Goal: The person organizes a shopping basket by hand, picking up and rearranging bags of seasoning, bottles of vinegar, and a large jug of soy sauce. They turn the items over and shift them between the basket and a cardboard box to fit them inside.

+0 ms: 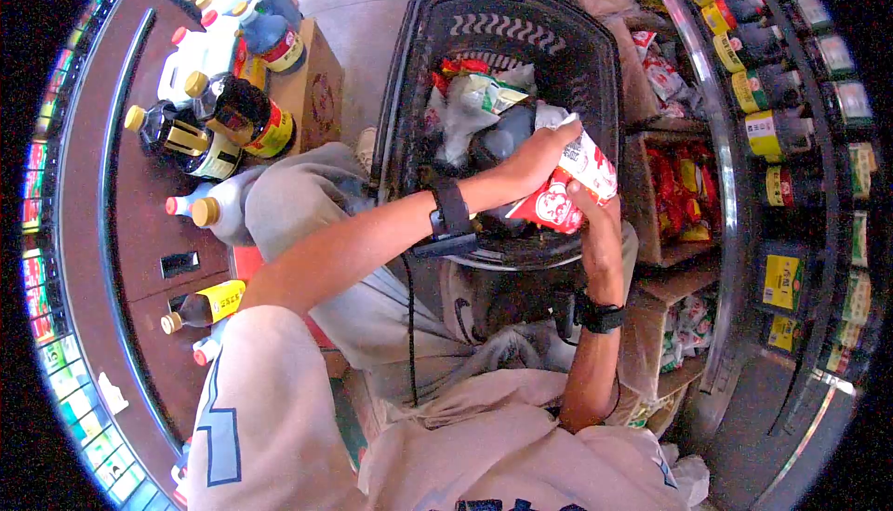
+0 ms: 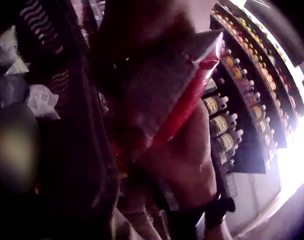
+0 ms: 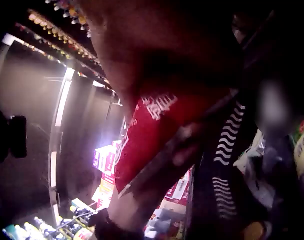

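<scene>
A red and white packet (image 1: 558, 206) is held between both hands over the near right part of a black basket (image 1: 395, 102). My left hand (image 1: 535, 162) grips its upper edge, and my right hand (image 1: 600, 227) pinches its lower right side. In the left wrist view the packet (image 2: 164, 85) shows a dark face and a red edge, with the right hand (image 2: 184, 160) behind it. The right wrist view shows the red face of the packet (image 3: 159, 120). Bags and a dark rounded item (image 1: 507, 134) lie inside the basket.
Dark bottles (image 1: 246, 116) and jugs stand on the brown surface (image 1: 149, 260) at left, beside a cardboard box (image 1: 321, 83). Open cartons (image 1: 642, 176) of packets line the right, below shelves of bottles (image 1: 767, 134). The person's knees flank the basket's near end.
</scene>
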`<action>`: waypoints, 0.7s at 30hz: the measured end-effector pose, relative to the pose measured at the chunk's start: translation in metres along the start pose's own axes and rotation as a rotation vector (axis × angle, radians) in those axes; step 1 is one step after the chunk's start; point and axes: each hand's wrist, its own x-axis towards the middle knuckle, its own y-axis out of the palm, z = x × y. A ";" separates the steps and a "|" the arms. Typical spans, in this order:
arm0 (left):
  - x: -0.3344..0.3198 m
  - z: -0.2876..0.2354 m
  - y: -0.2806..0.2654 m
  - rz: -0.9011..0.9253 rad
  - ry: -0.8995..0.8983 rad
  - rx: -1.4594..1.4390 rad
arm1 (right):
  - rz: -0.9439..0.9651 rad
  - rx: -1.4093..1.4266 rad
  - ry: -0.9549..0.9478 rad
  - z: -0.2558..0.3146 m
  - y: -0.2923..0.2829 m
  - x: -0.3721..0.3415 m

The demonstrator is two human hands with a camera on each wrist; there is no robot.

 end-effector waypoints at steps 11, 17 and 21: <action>-0.011 -0.002 0.026 0.004 -0.019 0.193 | -0.510 -0.263 -0.289 0.007 -0.023 0.009; -0.035 -0.021 0.042 0.034 0.158 -0.120 | -0.402 -0.812 -0.269 0.030 0.018 -0.013; -0.031 -0.029 0.023 -0.128 0.007 -0.383 | -0.204 -0.913 -0.620 0.026 0.032 -0.015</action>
